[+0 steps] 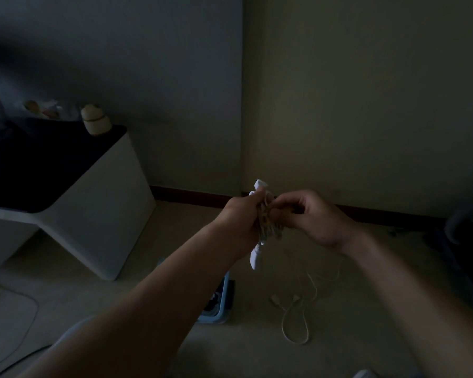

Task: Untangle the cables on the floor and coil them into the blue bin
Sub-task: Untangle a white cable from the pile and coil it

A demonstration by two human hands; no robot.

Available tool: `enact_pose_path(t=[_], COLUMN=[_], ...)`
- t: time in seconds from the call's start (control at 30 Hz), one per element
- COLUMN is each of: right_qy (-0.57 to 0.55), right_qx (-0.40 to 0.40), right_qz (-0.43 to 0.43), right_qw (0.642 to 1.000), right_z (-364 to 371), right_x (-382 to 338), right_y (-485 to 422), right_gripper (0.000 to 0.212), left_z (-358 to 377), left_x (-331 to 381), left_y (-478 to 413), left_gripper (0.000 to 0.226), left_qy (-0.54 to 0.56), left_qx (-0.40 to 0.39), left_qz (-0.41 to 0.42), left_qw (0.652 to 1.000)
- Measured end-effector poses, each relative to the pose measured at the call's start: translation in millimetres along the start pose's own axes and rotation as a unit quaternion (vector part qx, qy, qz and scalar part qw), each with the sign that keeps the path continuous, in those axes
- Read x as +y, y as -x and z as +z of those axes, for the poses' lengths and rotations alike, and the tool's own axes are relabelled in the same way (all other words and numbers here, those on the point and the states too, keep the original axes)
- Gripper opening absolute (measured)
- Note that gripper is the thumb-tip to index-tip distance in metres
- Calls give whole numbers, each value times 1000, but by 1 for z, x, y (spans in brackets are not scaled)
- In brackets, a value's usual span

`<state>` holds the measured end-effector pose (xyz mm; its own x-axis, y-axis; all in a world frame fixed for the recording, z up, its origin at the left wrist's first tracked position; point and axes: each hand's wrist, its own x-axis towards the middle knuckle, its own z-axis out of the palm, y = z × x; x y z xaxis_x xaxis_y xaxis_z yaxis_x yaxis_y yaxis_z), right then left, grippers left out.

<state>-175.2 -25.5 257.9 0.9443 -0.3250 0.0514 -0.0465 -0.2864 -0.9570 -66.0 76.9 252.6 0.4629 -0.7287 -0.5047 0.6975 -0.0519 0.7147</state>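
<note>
Dim floor [137, 293], cable bundle [266, 226] blurred, bin [225, 309] half-hidden

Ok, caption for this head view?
Dim room: left hand and right hand grip a coiled white cable; the blue bin and a loose white cable sit on the floor.

Bundled cable [262, 223] between left hand [242, 216] and right hand [316, 218]; on the floor [257, 350] below, the bin [222, 305], with a loose cable [295, 323] right of it

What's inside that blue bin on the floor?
Something dark shows inside the blue bin, too dim to identify. The left forearm covers most of the bin.
</note>
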Motion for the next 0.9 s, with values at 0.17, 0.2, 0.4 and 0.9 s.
enact_pose_path(t=[0.17, 0.2, 0.4, 0.9], right_qy=[20, 21, 19, 245], right_qx=[60, 74, 134, 278], right_qz=[-1, 1, 5, -32], right_qw=[998, 997, 991, 928], right_z=[8, 10, 12, 26], right_x=[6, 6, 7, 5], right_y=[-2, -3, -3, 2], right_gripper=[9, 8, 15, 40], left_z=[-1, -1, 0, -1], left_x=[-3, -2, -2, 1], left_y=[-4, -3, 1, -1], left_gripper=[43, 42, 41, 41], left_qy=[5, 14, 41, 45], left_qx=[21, 18, 5, 46], left_qz=[13, 12, 0, 26], left_qw=[1000, 1000, 999, 998])
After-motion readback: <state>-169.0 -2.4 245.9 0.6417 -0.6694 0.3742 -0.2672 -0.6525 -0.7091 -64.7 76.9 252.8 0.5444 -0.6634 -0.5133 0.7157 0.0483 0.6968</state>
